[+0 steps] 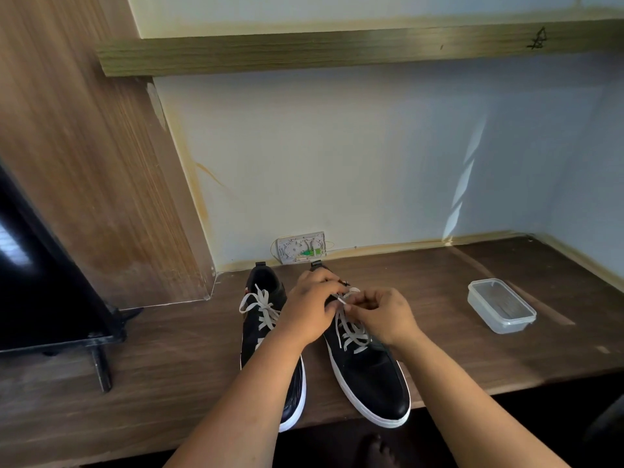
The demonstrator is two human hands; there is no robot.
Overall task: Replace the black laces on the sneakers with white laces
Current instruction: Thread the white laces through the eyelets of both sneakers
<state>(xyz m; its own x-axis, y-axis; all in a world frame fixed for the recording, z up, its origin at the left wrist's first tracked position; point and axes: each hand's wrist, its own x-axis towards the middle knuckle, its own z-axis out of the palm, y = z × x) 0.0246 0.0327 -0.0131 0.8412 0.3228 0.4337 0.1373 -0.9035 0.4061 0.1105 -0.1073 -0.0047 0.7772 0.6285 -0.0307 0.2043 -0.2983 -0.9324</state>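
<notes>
From the head view, the two black sneakers stood side by side near the middle of the dark wooden worktop [175,336], toes overhanging its front edge and heels toward the back wall. The left sneaker [261,319] was laced in white, its lace [265,307] loose at the top; the right sneaker [369,373] carried a white lace [351,334] crossed up its eyelets. Both hands met over the upper part of the right sneaker: the left hand [309,307] lay curled over the collar, fingers bent around the lace there, and the right hand [383,315] pinched the lace end between thumb and fingertips, touching the left hand. Open worktop lay to the right of the sneakers, up to a clear plastic container [501,305] standing well apart toward the right back corner. On the left, a black screen [40,278] on a stand occupied the left edge, with a wooden panel [84,157] rising behind it. A small white wall box [300,247] sat at the back edge just behind the sneakers' heels. A wooden shelf [337,49] ran across the pale wall above. A bare foot [374,450] showed below the front edge.
</notes>
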